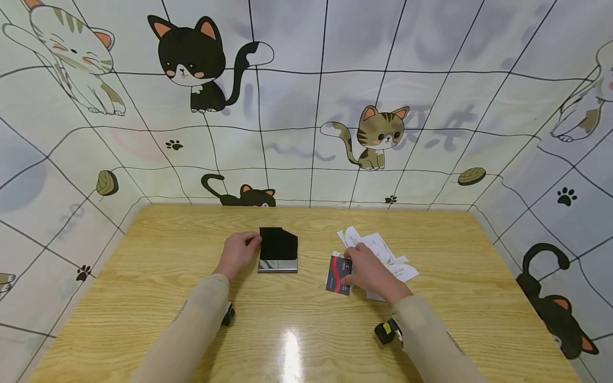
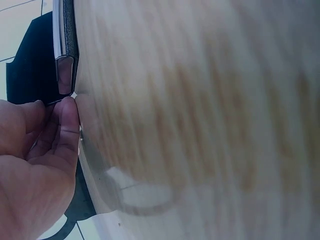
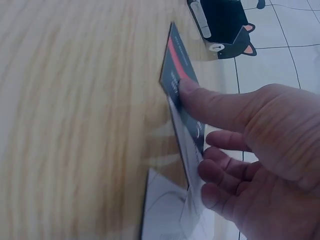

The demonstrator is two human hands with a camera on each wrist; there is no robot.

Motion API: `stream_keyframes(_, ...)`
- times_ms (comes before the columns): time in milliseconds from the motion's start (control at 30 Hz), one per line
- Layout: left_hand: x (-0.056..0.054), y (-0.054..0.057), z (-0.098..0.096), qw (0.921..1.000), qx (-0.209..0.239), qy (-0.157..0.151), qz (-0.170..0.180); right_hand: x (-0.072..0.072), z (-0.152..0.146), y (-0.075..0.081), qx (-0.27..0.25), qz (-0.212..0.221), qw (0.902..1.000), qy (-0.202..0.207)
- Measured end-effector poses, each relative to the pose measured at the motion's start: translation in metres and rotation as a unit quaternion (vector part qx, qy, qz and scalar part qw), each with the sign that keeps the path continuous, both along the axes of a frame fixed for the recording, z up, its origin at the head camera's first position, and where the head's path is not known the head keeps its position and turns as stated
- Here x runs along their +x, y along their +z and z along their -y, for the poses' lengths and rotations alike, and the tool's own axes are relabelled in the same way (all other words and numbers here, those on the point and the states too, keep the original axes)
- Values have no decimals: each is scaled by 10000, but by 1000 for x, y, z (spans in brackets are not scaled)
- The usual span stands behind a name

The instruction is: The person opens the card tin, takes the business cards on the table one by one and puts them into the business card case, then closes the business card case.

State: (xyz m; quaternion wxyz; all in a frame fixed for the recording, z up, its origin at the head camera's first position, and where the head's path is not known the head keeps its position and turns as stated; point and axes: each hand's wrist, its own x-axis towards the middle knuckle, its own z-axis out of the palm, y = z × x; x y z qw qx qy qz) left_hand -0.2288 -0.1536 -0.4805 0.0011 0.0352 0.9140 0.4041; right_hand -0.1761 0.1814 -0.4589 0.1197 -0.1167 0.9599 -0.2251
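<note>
An open business card case (image 1: pixel 278 250), black inside with a shiny metal strip along its near edge, lies on the table. My left hand (image 1: pixel 238 252) pinches its left edge between thumb and fingers; the black flap (image 2: pixel 32 60) shows above the fingertips in the left wrist view. To the right, my right hand (image 1: pixel 371 271) holds a dark business card (image 1: pixel 338 275) with a red wavy stripe. In the right wrist view the thumb lies on the card's face (image 3: pixel 175 60) and the other fingers are at its far edge. White cards (image 3: pixel 165 210) lie under and beside it.
A loose spread of white cards (image 1: pixel 378 244) lies under and behind my right hand. The wooden table (image 1: pixel 297 330) meets a cat-printed cloth (image 1: pixel 297 106) at the back and sides. A small black device (image 1: pixel 384 332) sits at my right wrist.
</note>
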Motion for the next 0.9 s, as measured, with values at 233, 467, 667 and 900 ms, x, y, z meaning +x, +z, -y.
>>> stream_keyframes(233,0,-2,0,10000,31,42,39,-3,5,2,82,111,9999,-50)
stream_keyframes(467,-2,-3,0,10000,25,75,-37,-3,4,3,-95,-12,9999,-97)
stream_keyframes(667,-2,-2,0,10000,-5,48,27,-1,-1,5,-232,-49,9995,-220)
stream_keyframes(900,-1,0,0,10000,8,68,62,-3,-10,12,-526,-117,9977,-399)
